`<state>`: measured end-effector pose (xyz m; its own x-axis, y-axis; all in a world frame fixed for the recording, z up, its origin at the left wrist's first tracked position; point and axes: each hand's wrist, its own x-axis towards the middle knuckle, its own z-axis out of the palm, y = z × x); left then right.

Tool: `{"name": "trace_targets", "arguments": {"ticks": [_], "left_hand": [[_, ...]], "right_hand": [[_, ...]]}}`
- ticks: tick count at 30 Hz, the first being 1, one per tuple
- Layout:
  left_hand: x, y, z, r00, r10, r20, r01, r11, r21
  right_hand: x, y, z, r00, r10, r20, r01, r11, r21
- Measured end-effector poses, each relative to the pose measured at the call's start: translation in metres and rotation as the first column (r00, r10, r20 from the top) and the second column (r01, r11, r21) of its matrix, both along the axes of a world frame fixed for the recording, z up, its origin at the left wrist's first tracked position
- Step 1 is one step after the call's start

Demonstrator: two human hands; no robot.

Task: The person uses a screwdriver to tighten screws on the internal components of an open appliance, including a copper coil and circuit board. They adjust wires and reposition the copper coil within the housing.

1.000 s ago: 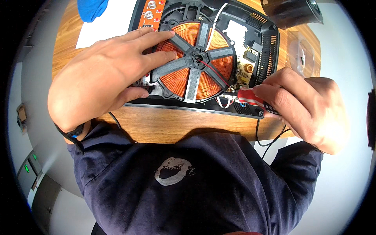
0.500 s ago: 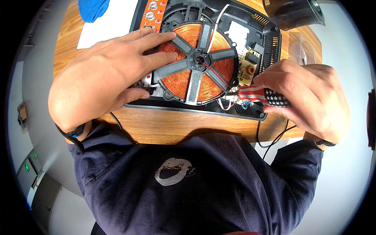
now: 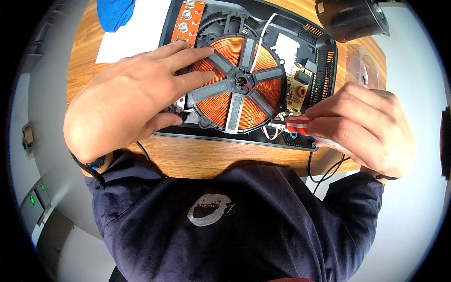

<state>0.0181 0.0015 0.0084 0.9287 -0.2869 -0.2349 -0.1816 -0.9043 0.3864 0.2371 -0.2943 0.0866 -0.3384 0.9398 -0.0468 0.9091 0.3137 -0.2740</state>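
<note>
An induction cooker's black housing (image 3: 221, 137) lies opened on the table, with a round copper coil (image 3: 213, 109) crossed by dark bars inside it. My left hand (image 3: 134, 87) rests over the coil's left side, fingers stretched out and spread on its rim and windings. In my right hand (image 3: 364, 122) is a screwdriver (image 3: 298, 125) with a red and white handle, held near the coil's lower right edge. Its tip is too small to make out among the wires there. Beside it sits a circuit board (image 3: 297, 89) with a small copper-wound ring.
An orange button board (image 3: 189, 21) lies at the housing's upper left. A blue cloth (image 3: 114, 14) and white paper (image 3: 136, 33) are at the far left. A dark cylindrical container (image 3: 350, 19) and a clear plastic tray (image 3: 361, 66) stand at the right. Black cables (image 3: 324, 177) hang over the table's front edge.
My right hand has shifted its grip on the screwdriver, and its fingers now cover the star-patterned part of the handle. The left hand keeps its place on the coil.
</note>
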Motion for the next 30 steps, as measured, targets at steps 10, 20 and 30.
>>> {"name": "trace_targets", "arguments": {"ticks": [10, 20, 30], "left_hand": [[0.000, -0.003, 0.001, 1.000, 0.013, -0.011, -0.013, 1.000, 0.027], [-0.002, -0.003, -0.001, 0.999, 0.025, -0.024, -0.024, 0.999, 0.030], [0.002, -0.002, 0.003, 1.000, 0.010, -0.014, -0.009, 0.998, 0.059]], "right_hand": [[-0.002, -0.002, 0.004, 0.986, -0.121, 0.110, 0.131, 0.988, -0.087], [0.007, -0.008, 0.007, 0.995, -0.074, 0.063, 0.080, 0.990, -0.112], [-0.003, -0.006, 0.006, 0.993, -0.118, 0.022, 0.120, 0.989, -0.083]]}}
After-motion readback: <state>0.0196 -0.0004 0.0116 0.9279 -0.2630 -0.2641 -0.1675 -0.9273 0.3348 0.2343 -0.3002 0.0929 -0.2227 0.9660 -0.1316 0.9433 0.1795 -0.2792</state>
